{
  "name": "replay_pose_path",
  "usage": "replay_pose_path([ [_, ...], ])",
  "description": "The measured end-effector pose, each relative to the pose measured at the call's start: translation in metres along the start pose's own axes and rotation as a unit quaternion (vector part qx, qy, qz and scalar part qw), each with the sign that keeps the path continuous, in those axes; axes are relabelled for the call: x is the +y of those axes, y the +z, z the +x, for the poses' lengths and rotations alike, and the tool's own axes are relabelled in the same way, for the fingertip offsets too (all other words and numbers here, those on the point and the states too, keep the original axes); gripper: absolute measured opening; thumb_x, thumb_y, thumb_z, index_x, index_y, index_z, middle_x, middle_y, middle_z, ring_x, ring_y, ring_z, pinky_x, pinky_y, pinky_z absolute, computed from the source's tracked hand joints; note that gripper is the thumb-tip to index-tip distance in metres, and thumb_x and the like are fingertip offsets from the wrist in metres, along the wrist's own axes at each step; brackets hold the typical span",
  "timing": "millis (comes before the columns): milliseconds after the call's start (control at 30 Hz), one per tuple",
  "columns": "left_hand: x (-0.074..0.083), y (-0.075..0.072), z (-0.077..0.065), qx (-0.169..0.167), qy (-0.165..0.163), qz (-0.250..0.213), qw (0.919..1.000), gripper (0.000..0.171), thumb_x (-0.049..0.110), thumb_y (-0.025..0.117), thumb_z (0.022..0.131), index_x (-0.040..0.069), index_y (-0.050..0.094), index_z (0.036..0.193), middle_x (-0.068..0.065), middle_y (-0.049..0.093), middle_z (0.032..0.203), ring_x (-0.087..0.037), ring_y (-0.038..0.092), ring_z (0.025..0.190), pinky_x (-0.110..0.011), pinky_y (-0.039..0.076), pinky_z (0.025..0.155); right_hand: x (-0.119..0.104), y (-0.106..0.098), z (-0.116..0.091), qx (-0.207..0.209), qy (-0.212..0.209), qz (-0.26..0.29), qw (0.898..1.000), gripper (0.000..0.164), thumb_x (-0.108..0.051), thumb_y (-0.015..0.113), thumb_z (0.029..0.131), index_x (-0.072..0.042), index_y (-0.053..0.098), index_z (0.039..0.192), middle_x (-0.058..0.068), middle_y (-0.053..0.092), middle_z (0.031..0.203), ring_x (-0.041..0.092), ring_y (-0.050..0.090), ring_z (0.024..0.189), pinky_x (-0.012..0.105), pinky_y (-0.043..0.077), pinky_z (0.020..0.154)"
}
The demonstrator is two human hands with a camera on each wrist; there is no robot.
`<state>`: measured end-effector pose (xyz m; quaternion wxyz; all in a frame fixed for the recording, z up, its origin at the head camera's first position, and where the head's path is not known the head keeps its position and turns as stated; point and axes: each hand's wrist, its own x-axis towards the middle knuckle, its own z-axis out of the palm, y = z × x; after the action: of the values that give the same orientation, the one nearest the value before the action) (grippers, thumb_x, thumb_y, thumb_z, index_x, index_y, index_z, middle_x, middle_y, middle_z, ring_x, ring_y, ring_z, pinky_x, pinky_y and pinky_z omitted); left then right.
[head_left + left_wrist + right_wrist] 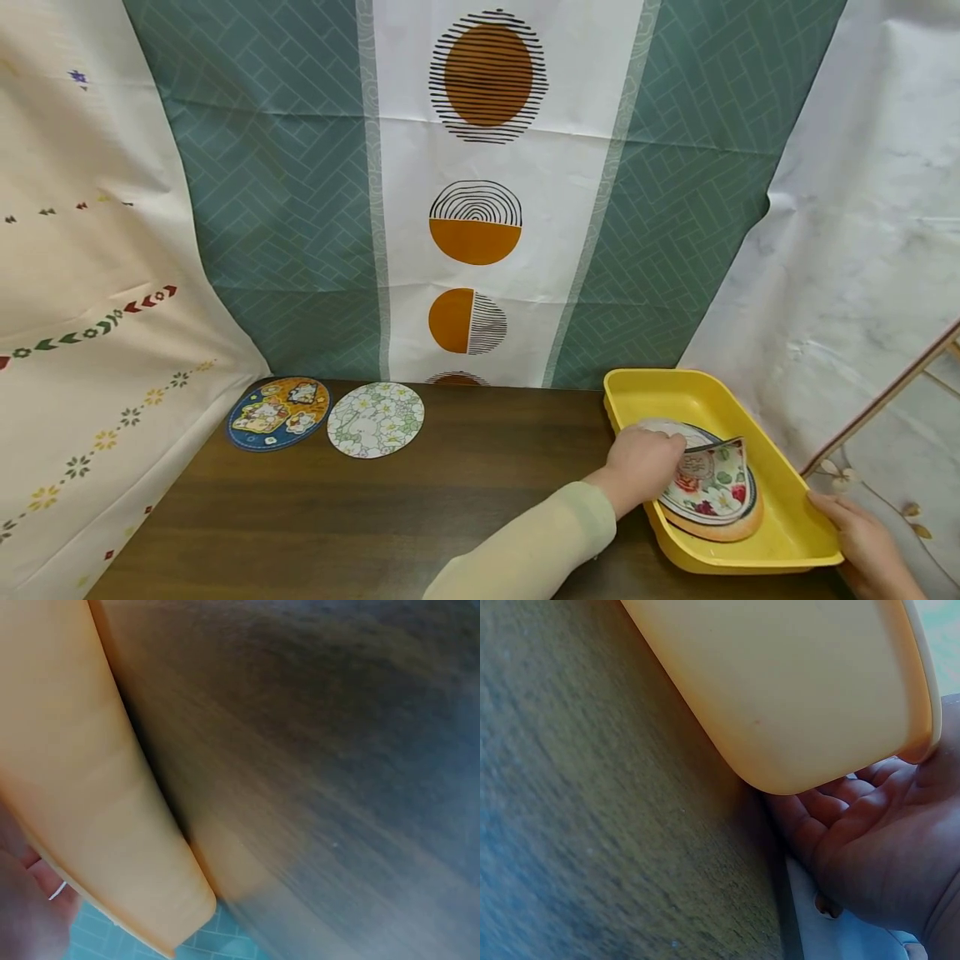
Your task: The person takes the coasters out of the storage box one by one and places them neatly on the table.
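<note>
A yellow plastic tray (pixel 787 500) stands at the table's right side, with several round, flat mats stacked inside. Over its left side reaches my left hand (pixel 648 462), pinching the edge of the top mat, a round floral one (pixel 723 492) with red and white flowers, which bends up at its far right. Beneath it shows the tan rim of another mat (pixel 720 529). My right hand (pixel 858 537) holds the tray's right front corner, its fingers curled below the rim in the right wrist view. In the left wrist view the left hand (pixel 34 915) is mostly behind the tray wall.
Two round mats lie side by side at the table's back left: a blue patterned one (pixel 279 414) and a white one with green and yellow flowers (pixel 377 420). Patterned cloths (pixel 480 167) hang behind and along both sides of the dark wooden table (pixel 360 517).
</note>
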<state>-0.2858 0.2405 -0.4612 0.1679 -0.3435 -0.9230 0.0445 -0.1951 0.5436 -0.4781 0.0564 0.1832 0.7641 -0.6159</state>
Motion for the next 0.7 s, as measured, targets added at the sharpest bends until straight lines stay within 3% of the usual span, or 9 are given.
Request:
replay_pose_path([
  [200,-0.0002,0.0015,-0.0029,0.032,0.007,0.004,0.9995,0.006,0.04,0.058,0.103,0.034,0.056,0.103,0.02,0.062,0.085,0.0,0.057,0.067,-0.022,0.052,0.06,-0.001,0.0003,-0.0006,0.006,0.003,-0.019,1.0,0.071,-0.05,0.038,0.108,0.017,0.039,0.134,-0.001,0.06,0.099,0.017,0.065,0.085,0.039,0.059,0.077],
  [300,0.0007,0.0027,-0.003,0.029,0.008,0.003,0.9995,0.007,0.04,0.057,0.104,0.034,0.055,0.106,0.02,0.063,0.091,0.0,0.055,0.065,-0.023,0.053,0.059,-0.0017,0.0006,0.0,0.009,0.006,-0.021,1.0,0.077,-0.052,0.039,0.107,0.019,0.033,0.138,-0.001,0.059,0.099,0.016,0.065,0.085,0.038,0.058,0.077],
  [400,0.0014,0.003,-0.0032,0.026,0.01,0.002,0.9996,0.009,0.039,0.057,0.105,0.032,0.053,0.11,0.02,0.064,0.094,-0.001,0.054,0.064,-0.022,0.054,0.062,-0.0015,0.0009,0.0002,0.016,0.008,-0.024,1.0,0.074,-0.051,0.039,0.107,0.017,0.038,0.135,-0.001,0.059,0.099,0.016,0.064,0.085,0.038,0.058,0.077],
  [700,-0.001,0.0028,-0.0069,0.044,-0.022,-0.041,0.9979,0.013,0.037,0.056,0.105,0.028,0.048,0.108,0.014,0.052,0.074,-0.003,0.044,0.054,-0.023,0.043,0.047,0.0001,0.0011,0.0017,0.015,0.014,-0.023,1.0,0.073,-0.049,0.038,0.108,0.019,0.035,0.136,0.001,0.059,0.098,0.016,0.064,0.084,0.038,0.058,0.076],
])
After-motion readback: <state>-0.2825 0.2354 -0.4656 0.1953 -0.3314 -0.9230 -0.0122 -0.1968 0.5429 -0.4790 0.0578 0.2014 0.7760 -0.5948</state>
